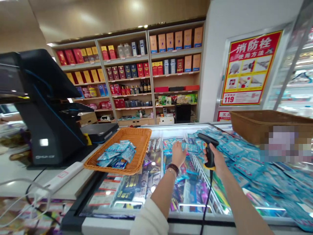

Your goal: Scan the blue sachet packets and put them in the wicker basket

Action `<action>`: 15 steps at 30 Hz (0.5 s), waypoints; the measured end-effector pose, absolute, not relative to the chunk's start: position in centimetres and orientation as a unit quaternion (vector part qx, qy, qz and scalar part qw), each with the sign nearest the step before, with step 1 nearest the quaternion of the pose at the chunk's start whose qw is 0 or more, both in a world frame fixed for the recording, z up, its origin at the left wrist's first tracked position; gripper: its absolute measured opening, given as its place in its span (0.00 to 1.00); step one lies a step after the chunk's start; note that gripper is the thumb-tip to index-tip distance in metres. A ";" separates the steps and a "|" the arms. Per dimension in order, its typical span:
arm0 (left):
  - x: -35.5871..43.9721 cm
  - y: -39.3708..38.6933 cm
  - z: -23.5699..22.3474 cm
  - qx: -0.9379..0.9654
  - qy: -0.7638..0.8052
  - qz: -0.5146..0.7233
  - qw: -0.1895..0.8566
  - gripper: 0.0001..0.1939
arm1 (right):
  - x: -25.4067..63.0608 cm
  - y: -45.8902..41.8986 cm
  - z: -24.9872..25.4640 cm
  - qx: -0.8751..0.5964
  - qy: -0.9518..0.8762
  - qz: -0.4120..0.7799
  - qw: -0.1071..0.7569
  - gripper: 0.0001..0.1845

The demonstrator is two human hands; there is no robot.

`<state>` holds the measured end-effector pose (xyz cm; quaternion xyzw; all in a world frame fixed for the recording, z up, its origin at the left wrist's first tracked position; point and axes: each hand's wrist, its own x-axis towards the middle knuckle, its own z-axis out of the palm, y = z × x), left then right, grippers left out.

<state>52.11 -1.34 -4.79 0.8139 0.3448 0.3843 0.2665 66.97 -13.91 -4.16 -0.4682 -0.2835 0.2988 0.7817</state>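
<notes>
My right hand (217, 159) is wrapped round a black handheld barcode scanner (209, 150) with yellow trim, its head pointing left. A cable runs down from the grip. To its left, my left hand (179, 152), with a beaded bracelet (173, 168) on the wrist, is closed on the end of a light-blue packet (191, 148) in front of the scanner. Both hands are above the glass top of a chest freezer (137, 213). An orange woven basket (143, 138) on the left holds several blue packets (117, 152). Many more blue packets (249, 166) are spread on the right.
At the left stands a black checkout terminal (49, 114) beside a flat black device (101, 130). A brown basket (266, 122) sits at the far right. Shelves (176, 73) of boxes and a red poster (251, 68) are behind. Wrapped ice creams (129, 187) show under the glass.
</notes>
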 end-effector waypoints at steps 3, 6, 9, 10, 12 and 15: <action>55.2 -1.4 -4.6 0.835 0.317 0.358 0.271 0.28 | 68.0 -14.8 -4.0 -0.480 -0.286 0.278 0.781 0.30; 57.1 -1.5 -4.3 0.859 0.299 0.313 0.272 0.36 | 67.9 -14.8 -4.2 -0.491 -0.290 0.269 0.776 0.28; 57.4 -1.4 -4.2 0.865 0.331 0.274 0.260 0.41 | 67.4 -14.3 -4.7 -0.495 -0.287 0.279 0.771 0.28; 57.0 -1.3 -4.3 0.859 0.353 0.273 0.251 0.41 | 67.2 -14.0 -4.9 -0.495 -0.286 0.284 0.770 0.29; 55.7 -0.9 -4.6 0.836 0.396 0.298 0.236 0.38 | 66.7 -13.4 -5.2 -0.497 -0.287 0.292 0.765 0.30; 52.7 0.1 -5.6 0.773 0.433 0.380 0.264 0.32 | 65.5 -12.1 -5.5 -0.510 -0.287 0.296 0.755 0.32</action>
